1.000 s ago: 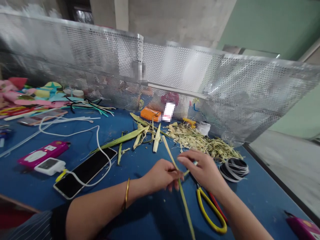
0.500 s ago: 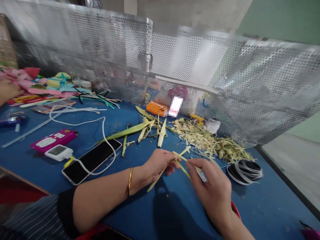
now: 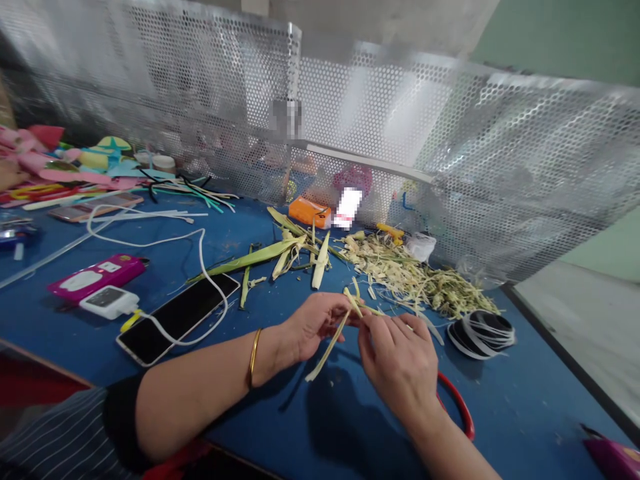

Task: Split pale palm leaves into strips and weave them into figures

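Note:
My left hand [image 3: 320,325], with a gold bangle at the wrist, pinches narrow pale-green plant strips [image 3: 327,348] that look like husk. One strip hangs down below its fingers, and short ends stick up above them. My right hand [image 3: 397,357] is closed on the strips just to the right, its fingers close to the left fingertips. Its knuckles hide exactly how it grips them. Beyond my hands lie a long green leaf piece [image 3: 257,256] and a pointed pale husk piece [image 3: 321,261].
A heap of shredded strips [image 3: 390,267], a black-and-white roll [image 3: 481,335] and a red loop [image 3: 461,399] are to the right. Leftward lie a phone [image 3: 180,319], white cable and magenta power strip [image 3: 97,277]. Perforated metal sheeting [image 3: 370,113] bounds the back. Another person's hand [image 3: 10,175] shows far left.
My right hand has turned knuckles up and moved slightly left and down, closer to my left fingertips. The strips have shifted, with the hanging one now angled differently. More of the red loop shows.

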### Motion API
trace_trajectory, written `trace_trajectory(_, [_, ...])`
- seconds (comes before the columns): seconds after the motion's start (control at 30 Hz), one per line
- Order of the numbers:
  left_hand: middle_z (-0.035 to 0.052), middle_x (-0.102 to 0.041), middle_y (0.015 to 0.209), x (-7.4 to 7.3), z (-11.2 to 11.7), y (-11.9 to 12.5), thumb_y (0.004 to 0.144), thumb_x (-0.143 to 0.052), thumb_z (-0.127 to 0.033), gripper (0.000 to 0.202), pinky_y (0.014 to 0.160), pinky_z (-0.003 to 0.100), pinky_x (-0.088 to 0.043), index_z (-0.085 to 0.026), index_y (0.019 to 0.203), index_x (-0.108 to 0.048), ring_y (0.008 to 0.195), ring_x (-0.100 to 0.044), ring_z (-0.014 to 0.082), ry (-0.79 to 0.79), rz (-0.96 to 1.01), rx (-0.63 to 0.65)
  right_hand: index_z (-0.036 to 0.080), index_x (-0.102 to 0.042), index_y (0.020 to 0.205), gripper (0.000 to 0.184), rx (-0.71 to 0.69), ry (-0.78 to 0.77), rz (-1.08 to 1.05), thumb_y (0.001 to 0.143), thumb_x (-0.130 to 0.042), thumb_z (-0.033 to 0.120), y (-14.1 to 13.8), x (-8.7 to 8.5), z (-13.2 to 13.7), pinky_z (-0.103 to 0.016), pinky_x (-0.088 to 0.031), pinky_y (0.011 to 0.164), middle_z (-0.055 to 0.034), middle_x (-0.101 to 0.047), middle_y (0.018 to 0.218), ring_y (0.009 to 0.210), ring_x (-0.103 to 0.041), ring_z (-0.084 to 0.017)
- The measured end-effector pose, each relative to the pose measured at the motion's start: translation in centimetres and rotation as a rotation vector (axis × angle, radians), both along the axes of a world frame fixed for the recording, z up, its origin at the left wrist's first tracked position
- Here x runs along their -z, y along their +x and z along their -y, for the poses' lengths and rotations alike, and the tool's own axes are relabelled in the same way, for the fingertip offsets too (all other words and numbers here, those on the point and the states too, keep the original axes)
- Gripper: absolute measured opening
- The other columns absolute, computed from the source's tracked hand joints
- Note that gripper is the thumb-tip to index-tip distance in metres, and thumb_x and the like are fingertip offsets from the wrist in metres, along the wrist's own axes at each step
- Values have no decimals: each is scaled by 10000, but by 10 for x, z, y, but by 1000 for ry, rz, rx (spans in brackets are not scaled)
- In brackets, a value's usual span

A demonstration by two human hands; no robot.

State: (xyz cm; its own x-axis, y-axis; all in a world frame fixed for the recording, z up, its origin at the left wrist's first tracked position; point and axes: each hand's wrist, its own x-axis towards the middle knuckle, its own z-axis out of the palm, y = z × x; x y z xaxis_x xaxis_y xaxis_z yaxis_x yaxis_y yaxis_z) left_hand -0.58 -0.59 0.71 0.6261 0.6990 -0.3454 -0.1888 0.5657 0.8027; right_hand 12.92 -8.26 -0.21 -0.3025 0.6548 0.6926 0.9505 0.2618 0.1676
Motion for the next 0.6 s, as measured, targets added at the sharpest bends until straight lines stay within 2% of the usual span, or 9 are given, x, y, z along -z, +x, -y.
trace_trajectory(0.17, [43,-662,762,4,-1,1,738,-673,-255,156,436,209,-327,-122,811,-709,515,-475,76,60,-55,-45,179,-600,830,167,-27,-59,42,907,-471,107,-3,4,-1,-386,-359,822,-44,-658,713,656,-569,-178])
trace_trajectory(0.27, [20,-636,710,7,0,1,722,-686,-223,132,463,210,-335,-124,809,-696,509,-475,73,43,-43,-73,168,-632,1008,213,-41,-45,73,893,-474,85,-5,4,1,-431,-345,911,-88,-694,911,829,-594,-225])
trace_trajectory(0.33, [27,-644,715,9,1,2,687,-711,-204,140,535,210,-383,-120,796,-689,577,-535,92,24,20,-70,166,-619,1108,276,-128,-63,105,885,-483,78,-8,4,2,-432,-339,947,-102,-678,1002,947,-581,-246])
trace_trajectory(0.4, [44,-661,736,11,3,2,650,-733,-189,158,606,216,-416,-109,777,-682,653,-581,115,14,58,-53,159,-638,1044,225,-237,-114,157,879,-501,92,-10,5,1,-411,-348,951,-98,-663,967,946,-577,-240])
trace_trajectory(0.47, [50,-663,736,12,5,3,628,-741,-182,159,618,216,-420,-102,749,-675,667,-587,118,10,51,-39,163,-652,953,179,-289,-139,176,881,-500,100,-11,7,-1,-399,-357,944,-84,-654,909,893,-582,-225])
trace_trajectory(0.6, [28,-630,678,9,4,3,637,-727,-185,128,534,205,-366,-102,721,-678,574,-529,88,41,44,-29,215,-655,926,202,-309,-163,-94,928,-469,138,-6,6,-6,-386,-373,930,-39,-675,895,851,-592,-184])
